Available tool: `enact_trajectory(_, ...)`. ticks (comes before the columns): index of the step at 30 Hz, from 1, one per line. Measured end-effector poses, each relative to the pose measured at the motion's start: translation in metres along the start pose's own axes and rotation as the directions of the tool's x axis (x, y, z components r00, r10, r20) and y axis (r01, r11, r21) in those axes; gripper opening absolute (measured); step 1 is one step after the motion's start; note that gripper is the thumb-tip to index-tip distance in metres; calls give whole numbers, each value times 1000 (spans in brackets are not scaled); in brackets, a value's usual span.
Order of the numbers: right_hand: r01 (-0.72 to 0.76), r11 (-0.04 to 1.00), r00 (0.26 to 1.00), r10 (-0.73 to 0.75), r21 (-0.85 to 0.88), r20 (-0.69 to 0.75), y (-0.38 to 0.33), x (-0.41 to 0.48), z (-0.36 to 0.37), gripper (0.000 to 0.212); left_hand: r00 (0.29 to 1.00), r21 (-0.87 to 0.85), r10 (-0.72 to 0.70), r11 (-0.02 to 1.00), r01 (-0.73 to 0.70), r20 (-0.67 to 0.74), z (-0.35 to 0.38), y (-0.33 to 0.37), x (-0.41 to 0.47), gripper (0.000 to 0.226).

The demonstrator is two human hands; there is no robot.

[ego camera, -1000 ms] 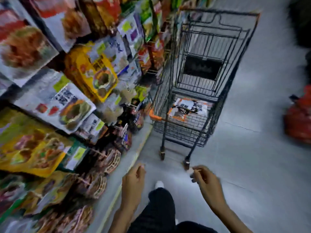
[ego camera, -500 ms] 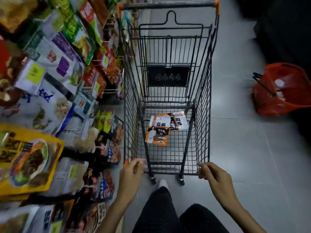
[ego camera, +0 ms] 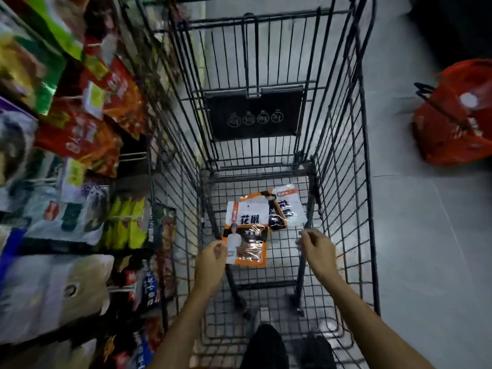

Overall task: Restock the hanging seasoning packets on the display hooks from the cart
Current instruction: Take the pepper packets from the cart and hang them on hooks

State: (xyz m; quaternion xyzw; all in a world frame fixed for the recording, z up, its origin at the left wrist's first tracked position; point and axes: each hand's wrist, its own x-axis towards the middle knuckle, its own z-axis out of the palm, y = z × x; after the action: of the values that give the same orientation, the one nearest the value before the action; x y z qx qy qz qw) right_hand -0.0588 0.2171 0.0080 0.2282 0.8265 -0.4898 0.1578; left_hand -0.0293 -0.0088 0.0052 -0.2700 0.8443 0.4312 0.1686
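- Head view: a black wire cart [ego camera: 343, 182] fills the middle, on a grey tiled floor [ego camera: 426, 262]
- The seasoning packets [ego camera: 250, 217], orange and white, lie overlapping on the cart's bottom grid, the whitest one [ego camera: 288, 206] at the far right of the pile
- The left hand [ego camera: 211, 258] reaches in with fingers curled at the nearest packet's left edge; whether it grips the packet cannot be told
- The right hand [ego camera: 318, 251] hangs just right of the pile, fingers loosely curled with nothing in them
- Hanging packets [ego camera: 87, 134] crowd the display on the left, blurred
- A red basket [ego camera: 452, 113] sits on the floor at far right
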Motion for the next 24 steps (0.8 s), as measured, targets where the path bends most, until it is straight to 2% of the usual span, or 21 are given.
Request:
enact_trajectory(3,-69,996,998,69,-48,-2,23,51,32,21,996,60,-77,995,80,-41,28,-13,46,23)
enact_trajectory(6,-238,971,971,239,-27,23,48,92,60,28,986,18,-158,987,159,-56,54,-28,82,27)
enact_trajectory(9,-443,878,896,436,181,77,62,119,83,39,977,-28,-201,980,199,-65,74,-38,104,41)
enact_trajectory(11,-519,790,847,526,327,76,63,130,93,33,972,-19,-216,977,215,-92,82,-40,112,57)
enact_trajectory(13,-538,756,824,565,372,41,65,140,102,40,970,19,-213,976,217,-114,89,-38,117,70)
enact_trajectory(15,-533,737,804,594,416,-21,65,146,109,47,964,77,-216,970,230,-152,93,-37,120,74)
enact_trajectory(18,-563,684,753,656,464,-53,66,149,114,35,951,107,-248,957,271,-185,96,-39,123,73)
enact_trajectory(21,-587,671,734,678,452,-53,64,146,114,14,934,-31,-323,946,323,-153,93,-42,127,63)
enact_trajectory(24,-565,669,735,674,482,-75,69,138,110,18,922,-161,-377,919,360,-85,87,-45,127,56)
